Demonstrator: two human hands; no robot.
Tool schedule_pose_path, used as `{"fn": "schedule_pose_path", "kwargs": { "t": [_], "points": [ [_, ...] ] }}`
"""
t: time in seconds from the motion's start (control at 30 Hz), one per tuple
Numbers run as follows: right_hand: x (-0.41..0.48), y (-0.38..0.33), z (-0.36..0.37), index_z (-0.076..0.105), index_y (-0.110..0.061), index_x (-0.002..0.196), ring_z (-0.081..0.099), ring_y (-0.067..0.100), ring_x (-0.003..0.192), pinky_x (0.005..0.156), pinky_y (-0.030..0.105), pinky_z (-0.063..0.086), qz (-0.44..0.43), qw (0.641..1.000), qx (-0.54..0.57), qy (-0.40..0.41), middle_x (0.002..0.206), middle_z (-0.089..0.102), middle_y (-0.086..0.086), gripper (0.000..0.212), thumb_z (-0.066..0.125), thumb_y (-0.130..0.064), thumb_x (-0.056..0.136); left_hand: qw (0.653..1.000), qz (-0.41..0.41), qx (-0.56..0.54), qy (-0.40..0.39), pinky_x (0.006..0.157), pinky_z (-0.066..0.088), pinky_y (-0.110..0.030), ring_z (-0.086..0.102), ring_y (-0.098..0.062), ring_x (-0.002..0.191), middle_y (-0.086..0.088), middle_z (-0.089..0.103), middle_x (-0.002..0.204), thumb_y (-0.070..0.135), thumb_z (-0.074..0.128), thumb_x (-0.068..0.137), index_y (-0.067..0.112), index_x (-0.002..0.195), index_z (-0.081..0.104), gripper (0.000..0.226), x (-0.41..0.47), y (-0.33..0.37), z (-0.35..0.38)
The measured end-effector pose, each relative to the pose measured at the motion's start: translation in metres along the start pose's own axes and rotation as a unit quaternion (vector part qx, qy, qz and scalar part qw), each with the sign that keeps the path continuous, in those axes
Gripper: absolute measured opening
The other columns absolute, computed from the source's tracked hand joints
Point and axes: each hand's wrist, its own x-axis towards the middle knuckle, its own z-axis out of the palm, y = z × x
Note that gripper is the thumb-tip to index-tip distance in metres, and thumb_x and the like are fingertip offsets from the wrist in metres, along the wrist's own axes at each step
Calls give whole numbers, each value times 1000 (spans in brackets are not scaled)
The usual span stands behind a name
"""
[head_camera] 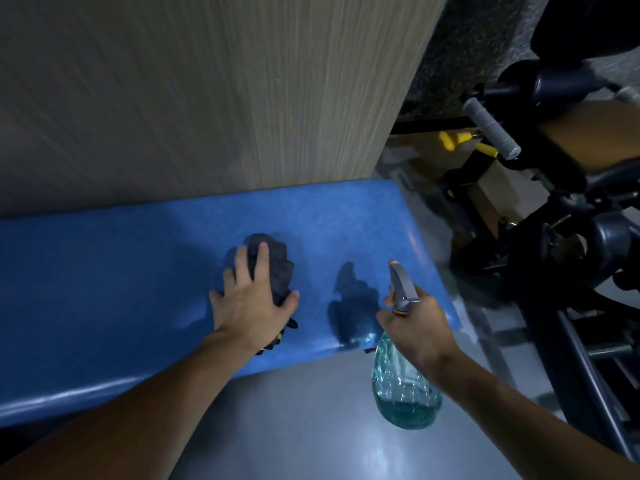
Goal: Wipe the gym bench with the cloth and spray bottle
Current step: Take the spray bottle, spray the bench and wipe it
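Observation:
A blue padded gym bench (104,271) runs across the view, its right end near the middle right. My left hand (251,296) presses flat on a dark grey cloth (275,265) bunched on the bench top. My right hand (420,322) grips the neck of a clear spray bottle (403,393) with blue liquid in its lower part. The bottle hangs off the bench's near edge, and its grey nozzle (401,285) points over the bench's right end.
A wood-grain wall panel (207,91) rises right behind the bench. Black gym machinery (561,237) with a grey handle grip (491,128) and yellow parts stands to the right. Glossy grey floor (311,427) lies in front of the bench.

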Motion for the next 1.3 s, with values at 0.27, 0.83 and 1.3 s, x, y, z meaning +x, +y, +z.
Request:
{"fn": "schedule_pose_path", "kwargs": {
  "t": [0.27,0.83,1.3],
  "points": [
    [-8,-9,16,59,-22,108,50,19,59,54,26,41,3,995,-94,-26,72,53,-1,29,61,-9,82,994,83,74,-15,101,39,-52,32,-39,128,4,-16,166,43,46,103,47,155,22,58,-8,-25,-5],
    [-67,-69,136,63,-21,102,46,16,51,48,23,38,-35,987,-92,-129,72,55,2,24,59,-11,81,998,-49,-3,31,98,46,-53,37,-41,121,2,-4,165,45,58,98,42,151,37,57,-34,-202,-59],
    [-119,-126,244,62,-26,108,48,19,58,63,32,45,-72,970,-118,-201,70,51,-2,37,59,-19,72,992,-116,-9,45,101,43,-56,35,-43,122,0,0,165,43,57,98,41,151,36,57,-69,-335,-94]
  ]
}}
